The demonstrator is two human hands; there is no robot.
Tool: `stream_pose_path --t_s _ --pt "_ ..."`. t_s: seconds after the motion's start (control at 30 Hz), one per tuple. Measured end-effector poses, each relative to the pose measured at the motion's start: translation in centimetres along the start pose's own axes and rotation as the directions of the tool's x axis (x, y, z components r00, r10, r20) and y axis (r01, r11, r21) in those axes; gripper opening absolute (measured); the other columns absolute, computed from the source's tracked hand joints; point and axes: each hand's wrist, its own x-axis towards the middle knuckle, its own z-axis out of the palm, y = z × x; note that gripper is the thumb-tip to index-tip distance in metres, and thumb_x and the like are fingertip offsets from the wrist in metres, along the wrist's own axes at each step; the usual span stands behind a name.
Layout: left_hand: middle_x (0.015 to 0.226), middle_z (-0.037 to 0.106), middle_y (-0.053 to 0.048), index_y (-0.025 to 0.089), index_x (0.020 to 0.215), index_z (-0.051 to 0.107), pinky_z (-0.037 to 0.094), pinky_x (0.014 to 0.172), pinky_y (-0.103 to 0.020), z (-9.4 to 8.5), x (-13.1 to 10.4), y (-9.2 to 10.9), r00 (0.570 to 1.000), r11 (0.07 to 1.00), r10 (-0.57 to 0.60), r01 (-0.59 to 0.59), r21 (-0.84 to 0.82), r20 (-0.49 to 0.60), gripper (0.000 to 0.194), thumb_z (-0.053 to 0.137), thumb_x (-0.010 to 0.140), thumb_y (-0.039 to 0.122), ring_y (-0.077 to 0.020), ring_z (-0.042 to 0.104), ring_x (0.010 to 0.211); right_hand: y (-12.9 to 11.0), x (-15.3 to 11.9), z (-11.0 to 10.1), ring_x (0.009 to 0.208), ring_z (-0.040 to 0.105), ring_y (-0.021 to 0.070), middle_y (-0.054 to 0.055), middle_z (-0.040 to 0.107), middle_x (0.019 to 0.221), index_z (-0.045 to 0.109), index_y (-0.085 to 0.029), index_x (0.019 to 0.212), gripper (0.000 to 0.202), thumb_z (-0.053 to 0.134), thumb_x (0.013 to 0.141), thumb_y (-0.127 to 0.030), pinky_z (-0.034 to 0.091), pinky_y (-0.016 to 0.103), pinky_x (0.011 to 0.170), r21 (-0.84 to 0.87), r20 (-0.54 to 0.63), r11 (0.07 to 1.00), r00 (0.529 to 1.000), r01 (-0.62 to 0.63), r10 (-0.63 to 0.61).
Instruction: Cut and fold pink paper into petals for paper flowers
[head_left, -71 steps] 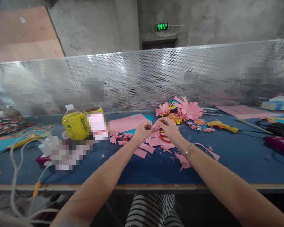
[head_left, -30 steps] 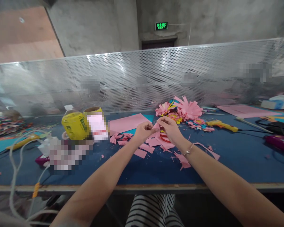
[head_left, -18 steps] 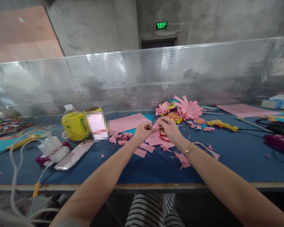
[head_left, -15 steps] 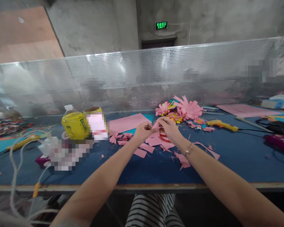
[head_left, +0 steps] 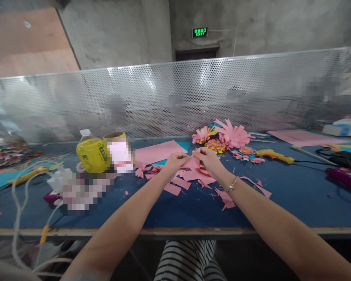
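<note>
Both hands pinch a small piece of pink paper [head_left: 194, 159] between them, above the blue table. My left hand [head_left: 175, 162] is closed on its left side, thumb and fingertips together. My right hand [head_left: 209, 160] grips the other side, partly hiding the paper. Below the hands lie pink paper scraps [head_left: 173, 189] and a red-handled tool [head_left: 203, 172], mostly covered, perhaps scissors. Just beyond my right hand stand pink paper flowers [head_left: 232, 134] with yellow and blue ones among them.
Pink sheets [head_left: 160, 153] lie behind my left hand. A bottle with yellow liquid [head_left: 90, 154] stands left, beside a roll of tape [head_left: 114, 135]. To the right are a yellow glue gun [head_left: 275, 155] with a cord and a purple box [head_left: 343, 177]. A perforated metal screen [head_left: 152, 101] closes the back.
My fingers have shifted slightly on the pink paper, and the left hand's fingers now lie straighter towards the right hand. The things on the table have not moved.
</note>
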Motion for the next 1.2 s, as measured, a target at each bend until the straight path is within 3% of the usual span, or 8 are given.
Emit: stream_pose_path --t_s 0.13,0.43,0.67,0.93,1.2 --pt "0.055 0.047 0.003 0.012 0.062 0.057 0.047 0.051 -0.024 -0.2 -0.1 0.4 0.999 0.999 -0.051 0.051 0.008 0.003 0.032 0.068 0.049 0.038 -0.0052 0.045 0.051 0.3 0.2 -0.1 0.049 0.04 0.0078 -0.004 0.044 0.051 0.048 -0.017 0.058 0.025 0.053 0.065 -0.04 0.036 0.023 0.051 -0.043 -0.029 0.999 1.0 0.006 -0.007" --pt "0.054 0.043 0.005 0.012 0.061 0.055 0.046 0.046 -0.021 -0.5 0.1 0.1 0.999 0.999 -0.041 0.041 0.022 0.0 0.031 0.071 0.046 0.034 -0.0031 0.043 0.047 -0.8 0.0 0.0 0.045 0.034 0.0059 -0.004 0.044 0.053 0.054 -0.017 0.07 0.018 0.054 0.065 -0.034 0.027 0.02 0.043 -0.053 -0.053 0.999 0.999 -0.013 0.011" --pt "0.055 0.054 0.0 0.011 0.064 0.056 0.046 0.048 -0.022 -0.3 0.0 0.4 0.998 0.998 -0.028 0.025 0.063 0.048 0.031 0.067 0.053 0.039 -0.0107 0.057 0.054 -1.0 0.2 -0.3 0.041 0.031 0.0069 -0.006 0.039 0.046 0.052 -0.018 0.066 0.019 0.054 0.065 -0.036 0.025 0.021 0.041 -0.136 -0.118 0.99 0.992 0.039 -0.055" --pt "0.056 0.061 -0.003 0.011 0.068 0.059 0.047 0.052 -0.022 -0.4 0.0 0.4 0.995 0.998 -0.008 0.002 0.06 0.099 0.027 0.067 0.055 0.034 -0.0111 0.059 0.054 -1.4 0.3 -0.7 0.043 0.033 0.0077 -0.005 0.041 0.047 0.052 -0.017 0.062 0.017 0.053 0.066 -0.034 0.027 0.022 0.044 -0.193 -0.157 0.978 0.981 0.078 -0.109" --pt "0.061 0.065 -0.008 0.009 0.069 0.059 0.048 0.057 -0.023 -0.8 0.1 0.3 0.983 0.983 -0.146 0.157 -0.097 0.115 0.02 0.067 0.057 0.023 -0.0118 0.06 0.055 -1.5 0.4 -0.8 0.046 0.037 0.0083 -0.004 0.044 0.051 0.052 -0.017 0.061 0.015 0.052 0.066 -0.031 0.029 0.023 0.046 -0.243 -0.169 0.967 0.979 0.072 -0.115"
